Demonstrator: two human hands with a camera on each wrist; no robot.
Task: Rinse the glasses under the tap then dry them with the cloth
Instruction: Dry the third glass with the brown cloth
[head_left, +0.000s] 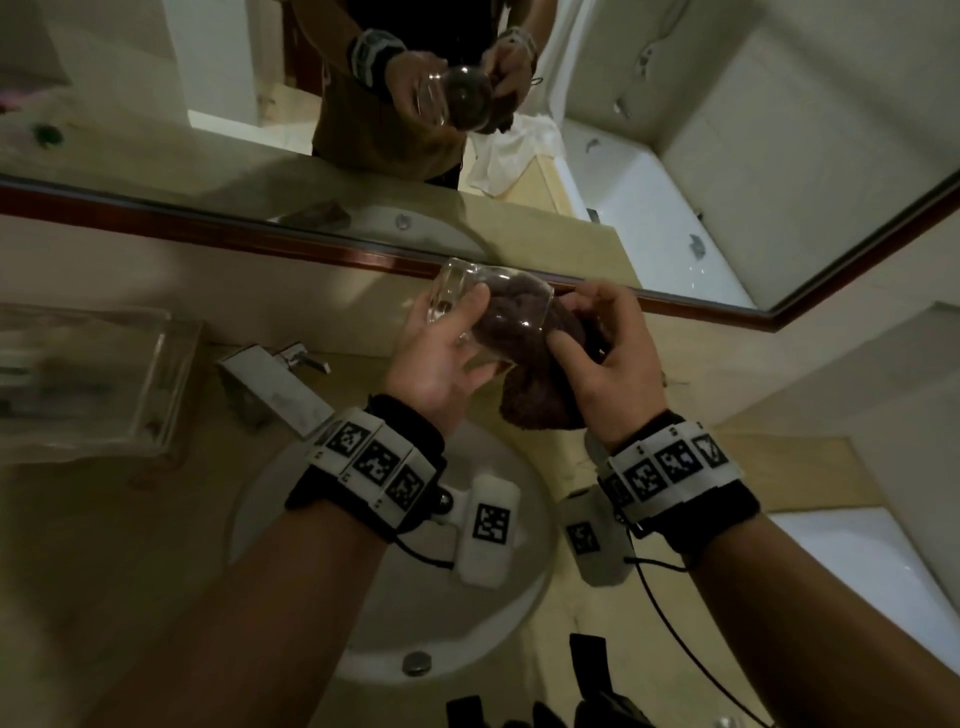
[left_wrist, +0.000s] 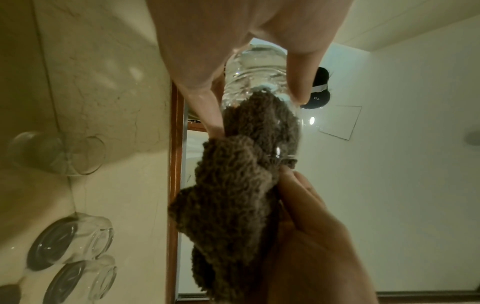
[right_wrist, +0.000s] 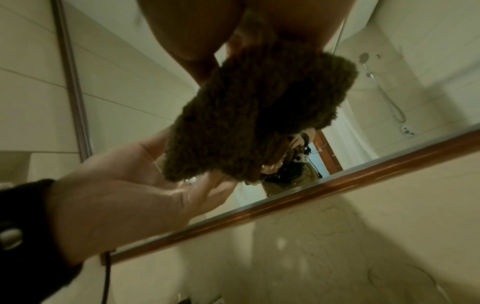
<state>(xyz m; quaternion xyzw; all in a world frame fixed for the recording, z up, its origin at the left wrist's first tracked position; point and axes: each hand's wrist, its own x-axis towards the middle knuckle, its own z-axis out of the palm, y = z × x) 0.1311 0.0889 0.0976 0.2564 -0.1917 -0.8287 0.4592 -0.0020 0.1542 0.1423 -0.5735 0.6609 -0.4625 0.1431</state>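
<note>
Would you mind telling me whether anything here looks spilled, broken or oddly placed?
Nothing stands out. The left hand holds the clear drinking glass on its side above the white round sink, while the right hand pushes the brown fluffy cloth into it. No cracks or spills show.

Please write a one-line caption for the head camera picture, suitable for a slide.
Above the sink, the left hand holds a glass while the right hand pushes a brown cloth into it.
</note>
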